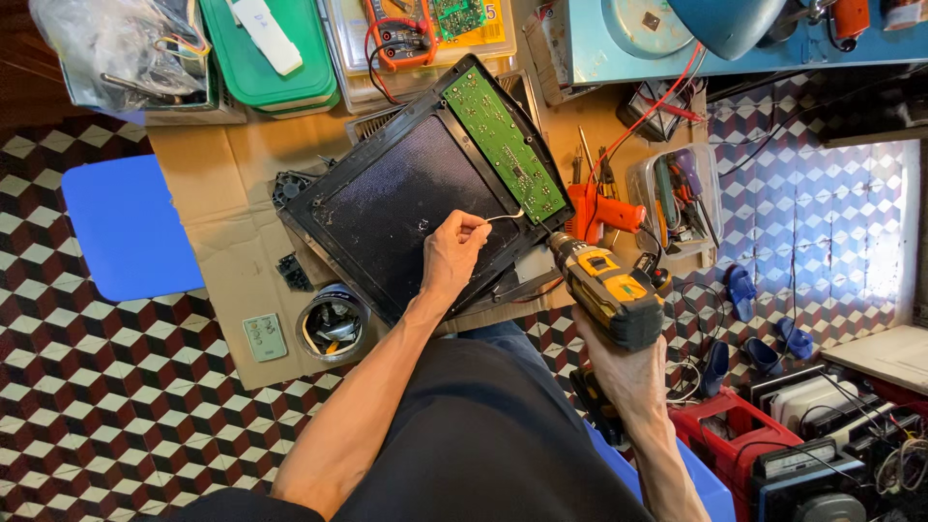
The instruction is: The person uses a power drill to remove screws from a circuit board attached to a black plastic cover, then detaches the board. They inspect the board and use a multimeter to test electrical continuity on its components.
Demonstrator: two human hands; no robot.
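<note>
left hand point(452, 253) pinches white wire point(505, 217) over black panel point(406, 208), right hand point(628, 372) wrapped around yellow drill point(607, 290) at panel's edge, cardboard point(232, 280) bare at left

A flat panel point(406, 203) is lying on a sheet of cardboard point(217, 280) spread over the floor, with a circuit board point(503, 145) sitting along the panel's right edge. The left hand point(452, 253) is resting on the panel, pinching a thin wire point(505, 217) that is running to the circuit board. The right hand point(623, 372) is holding a cordless drill point(604, 290) just right of the panel's near corner. A small round tin point(332, 324) and a remote control point(264, 337) are lying on the cardboard left of the left forearm. A tray of tools point(677, 188) is sitting right of the circuit board.
</note>
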